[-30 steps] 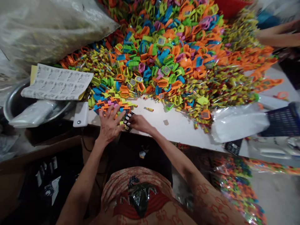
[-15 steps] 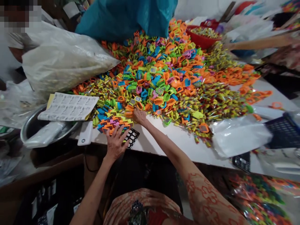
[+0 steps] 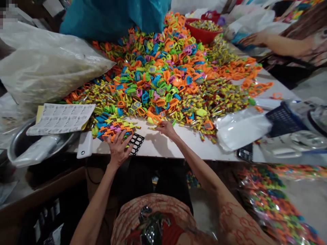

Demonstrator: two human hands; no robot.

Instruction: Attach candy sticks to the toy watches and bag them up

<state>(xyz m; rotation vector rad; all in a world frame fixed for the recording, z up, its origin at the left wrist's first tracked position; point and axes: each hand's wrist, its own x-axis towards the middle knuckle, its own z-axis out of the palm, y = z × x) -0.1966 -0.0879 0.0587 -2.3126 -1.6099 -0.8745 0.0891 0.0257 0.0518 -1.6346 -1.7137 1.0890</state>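
A large heap of toy watches (image 3: 150,80) in orange, green, blue, yellow and pink covers the table in front of me. At its near left edge, toy watches are packed close together in a small block (image 3: 112,128). My left hand (image 3: 119,148) lies over the near side of this block, fingers spread, beside a black plastic grid (image 3: 137,143). To the right, my right hand (image 3: 166,130) is closed in a pinch at the heap's front edge. A yellow and orange toy watch (image 3: 153,119) is at its fingertips, partly hidden.
Small yellow wrapped pieces (image 3: 219,97) lie heaped at the right, near clear plastic bags (image 3: 242,129) and a blue basket (image 3: 282,119). A label sheet (image 3: 63,117) covers a metal bowl (image 3: 15,143) at left. Another person's arm (image 3: 281,44) reaches in at upper right.
My right hand has drawn back to the right out of the heap, with a yellow and orange toy watch at its fingers. My left hand stays on the block. The view has shifted right.
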